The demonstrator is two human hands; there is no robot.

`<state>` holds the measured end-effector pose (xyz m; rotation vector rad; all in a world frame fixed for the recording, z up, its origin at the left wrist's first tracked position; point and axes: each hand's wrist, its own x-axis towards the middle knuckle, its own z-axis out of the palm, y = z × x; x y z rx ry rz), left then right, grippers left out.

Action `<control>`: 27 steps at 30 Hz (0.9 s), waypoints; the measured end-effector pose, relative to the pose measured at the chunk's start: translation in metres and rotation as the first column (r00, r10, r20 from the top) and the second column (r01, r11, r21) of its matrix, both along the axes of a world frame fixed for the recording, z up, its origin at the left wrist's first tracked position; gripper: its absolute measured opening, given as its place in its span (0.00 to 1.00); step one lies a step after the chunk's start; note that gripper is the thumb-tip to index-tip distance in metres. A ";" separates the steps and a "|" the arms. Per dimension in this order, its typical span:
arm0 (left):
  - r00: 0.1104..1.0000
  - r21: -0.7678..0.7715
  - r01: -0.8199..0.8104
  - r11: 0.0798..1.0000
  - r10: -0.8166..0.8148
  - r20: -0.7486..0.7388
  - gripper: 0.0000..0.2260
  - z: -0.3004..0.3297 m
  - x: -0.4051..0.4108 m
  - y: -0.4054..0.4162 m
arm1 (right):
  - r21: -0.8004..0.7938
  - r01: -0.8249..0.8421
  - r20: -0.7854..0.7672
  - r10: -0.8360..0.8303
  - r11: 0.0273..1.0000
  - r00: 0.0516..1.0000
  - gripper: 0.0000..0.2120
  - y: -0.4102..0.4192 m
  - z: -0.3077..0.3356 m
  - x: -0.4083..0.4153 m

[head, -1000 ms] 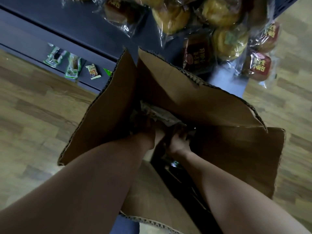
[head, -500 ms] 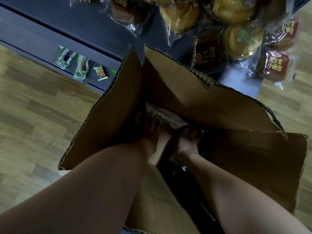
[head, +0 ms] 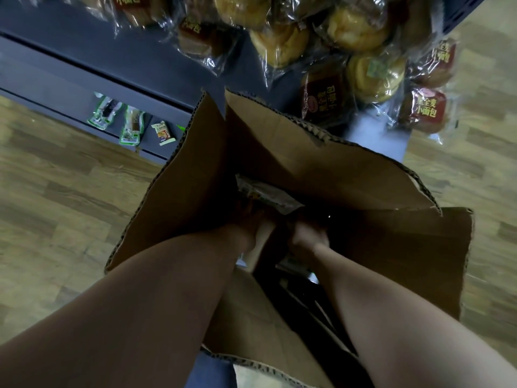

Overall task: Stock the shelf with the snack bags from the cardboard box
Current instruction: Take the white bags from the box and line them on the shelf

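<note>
Both hands reach deep into the cardboard box (head: 279,152); the left hand (head: 249,219) sits under a pale snack bag (head: 265,196) near the far wall, the right hand (head: 307,239) lower in shadow; whether either grip is clenched on a bag I cannot tell. Best to gather the bag by its body, not its seal, lift straight up between the flaps, then carry it to the shelf (head: 117,65) beside the bread packs (head: 369,77) already there.

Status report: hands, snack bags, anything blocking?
Both hands, left hand and right hand, deep in cardboard box. Snack bag at fingertips; grip hidden. Flaps upright, crowding arms.
</note>
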<state>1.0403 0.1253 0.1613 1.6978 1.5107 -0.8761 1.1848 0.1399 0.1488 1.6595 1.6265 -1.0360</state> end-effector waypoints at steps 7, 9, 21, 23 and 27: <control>0.986 -0.133 -0.096 0.986 0.112 0.124 0.33 0.056 -0.005 0.016 | -0.006 0.216 -0.116 -0.215 0.976 0.970 0.14 -0.006 0.028 -0.010; 0.980 -0.147 -0.124 0.981 0.144 0.140 0.34 0.077 -0.005 0.020 | 0.019 0.257 -0.149 -0.252 0.966 0.956 0.16 -0.004 0.044 -0.013; 0.974 0.117 -0.074 0.990 0.047 0.220 0.20 0.156 -0.013 0.021 | 0.334 0.372 -0.289 -0.281 0.866 0.915 0.19 -0.012 0.158 -0.005; 0.972 0.189 -0.042 0.981 -0.004 0.235 0.23 0.177 -0.016 0.018 | 0.394 0.379 -0.313 -0.266 0.837 0.912 0.19 -0.015 0.174 -0.002; 0.965 0.264 -0.101 0.959 0.030 0.261 0.31 0.211 -0.026 0.009 | 0.490 0.392 -0.339 -0.244 0.779 0.909 0.20 -0.022 0.207 0.002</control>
